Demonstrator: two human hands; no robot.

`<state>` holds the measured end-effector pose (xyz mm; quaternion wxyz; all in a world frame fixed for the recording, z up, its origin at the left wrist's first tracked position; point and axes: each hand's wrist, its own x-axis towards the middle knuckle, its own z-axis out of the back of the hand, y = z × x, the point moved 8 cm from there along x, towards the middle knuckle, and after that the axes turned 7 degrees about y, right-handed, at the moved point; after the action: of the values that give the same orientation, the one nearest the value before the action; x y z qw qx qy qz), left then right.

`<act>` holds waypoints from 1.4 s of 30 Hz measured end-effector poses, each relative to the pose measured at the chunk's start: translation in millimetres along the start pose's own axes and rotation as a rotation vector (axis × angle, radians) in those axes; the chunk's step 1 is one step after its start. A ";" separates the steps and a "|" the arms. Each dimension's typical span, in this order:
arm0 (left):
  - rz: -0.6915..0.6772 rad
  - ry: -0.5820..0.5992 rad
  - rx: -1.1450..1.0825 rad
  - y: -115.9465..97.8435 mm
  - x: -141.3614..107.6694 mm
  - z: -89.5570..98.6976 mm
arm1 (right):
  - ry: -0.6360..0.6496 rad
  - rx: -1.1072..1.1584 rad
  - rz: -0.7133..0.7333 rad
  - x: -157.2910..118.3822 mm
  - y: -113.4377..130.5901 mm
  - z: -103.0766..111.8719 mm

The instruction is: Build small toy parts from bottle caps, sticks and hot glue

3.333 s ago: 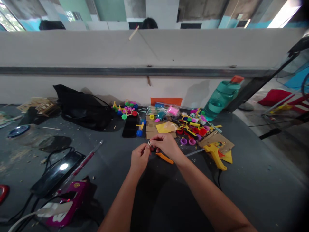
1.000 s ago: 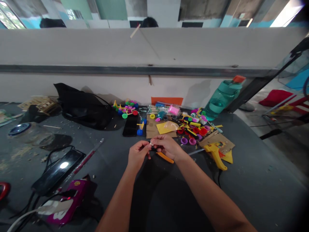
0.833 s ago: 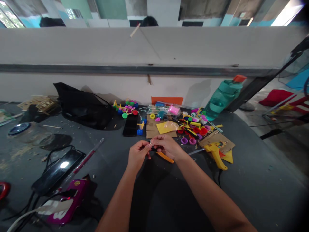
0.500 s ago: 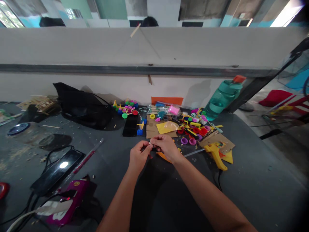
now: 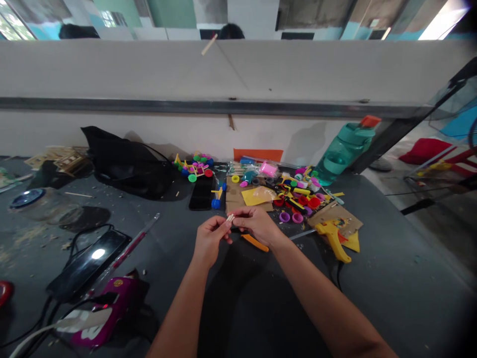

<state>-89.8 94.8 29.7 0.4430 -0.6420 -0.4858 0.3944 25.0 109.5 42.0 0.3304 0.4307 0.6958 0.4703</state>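
Note:
My left hand (image 5: 209,240) pinches small pale wooden sticks (image 5: 230,218) between thumb and fingers. From the other side, my right hand (image 5: 257,226) closes its fingertips on the same sticks, so the two hands meet. How many pieces are there I cannot tell. Under my right wrist lies an orange curved handle (image 5: 255,243), its far end hidden by the hand. Just beyond my fingers are a piece of cardboard (image 5: 233,203) with a yellow sheet (image 5: 257,196) on it and a small blue-wheeled piece (image 5: 216,204).
A yellow glue gun (image 5: 334,239) lies at right, beside purple caps (image 5: 297,218) and a colourful pile of plastic parts. A teal bottle (image 5: 345,151) leans against the partition. On the left are a black bag (image 5: 126,166), a clear jar (image 5: 52,206) and a magenta power strip (image 5: 115,298) with cables.
Both hands have turned slightly, and the left has shifted a little to the left. The pale sticks now show more clearly between the fingertips. More of the orange handle is uncovered.

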 end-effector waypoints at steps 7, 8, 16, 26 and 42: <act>0.077 0.020 -0.008 0.8 -1.2 -1.8 | -0.050 -0.172 0.041 -1.1 9.1 1.6; 0.086 0.027 -0.010 1.3 -1.2 -1.9 | -0.052 -0.185 0.036 -1.4 9.7 1.7; 0.106 0.079 0.007 2.8 -0.5 -2.4 | -0.041 -0.265 0.006 -2.7 10.5 2.7; 0.059 0.082 0.201 4.2 0.3 -1.5 | -0.049 -0.254 -0.073 -3.1 2.3 9.8; -0.426 -0.019 0.428 -41.3 -9.1 -1.7 | 0.025 0.556 -0.290 -1.5 -26.6 -10.0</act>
<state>-101.5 91.2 70.2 0.6364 -0.4140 -0.5196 0.3920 9.3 99.4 20.5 0.2549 0.3949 0.8560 0.2153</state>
